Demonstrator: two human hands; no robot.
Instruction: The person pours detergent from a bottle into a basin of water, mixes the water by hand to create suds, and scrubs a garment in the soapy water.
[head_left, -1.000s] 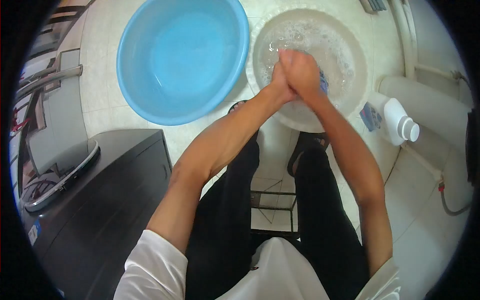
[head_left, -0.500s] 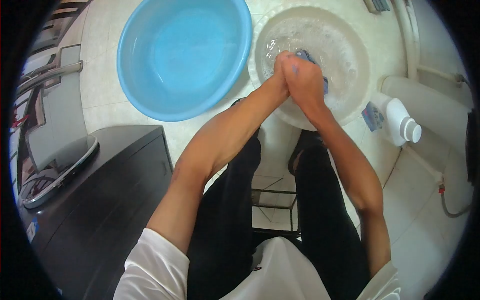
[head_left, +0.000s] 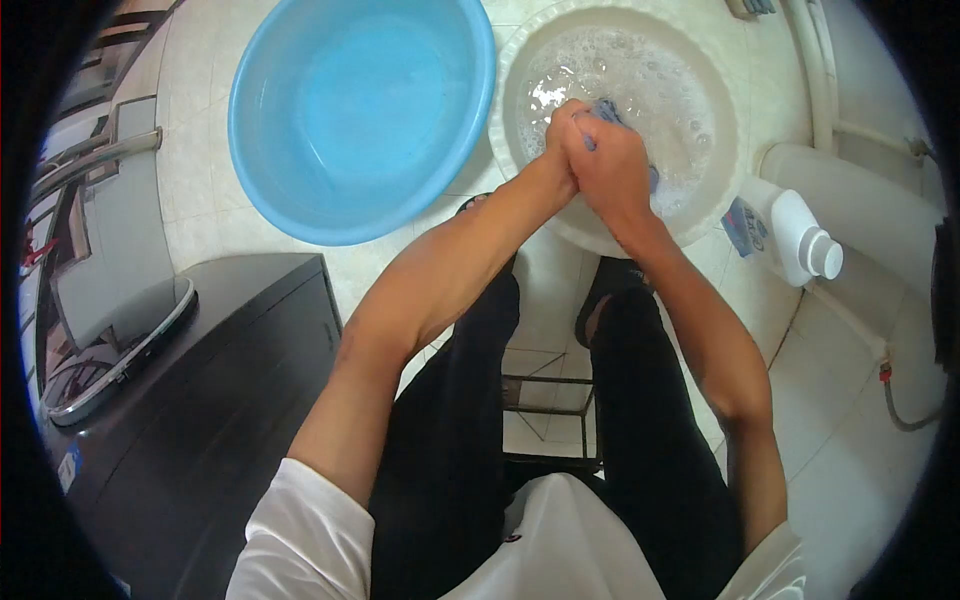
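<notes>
Both hands are closed together over a cream basin (head_left: 505, 150) that holds cloudy, sudsy water (head_left: 680, 110). A blue-grey cloth (head_left: 606, 111) is bunched between them; bits of it show above the knuckles and beside the right wrist, while the rest is hidden. My left hand (head_left: 564, 125) presses against the inner side of my right hand (head_left: 613, 160), its fingers partly covered. The right fist is wrapped round the cloth.
To the left stands a large blue basin (head_left: 260, 190). A white bottle (head_left: 795, 235) with a cap is by the pipes on the right. A dark cabinet (head_left: 250, 300) with a round mirror-like lid (head_left: 130, 340) fills the lower left.
My hands stay clasped on the cloth with only a slight shift of grip. The view has moved a little, and the suds look slightly different.
</notes>
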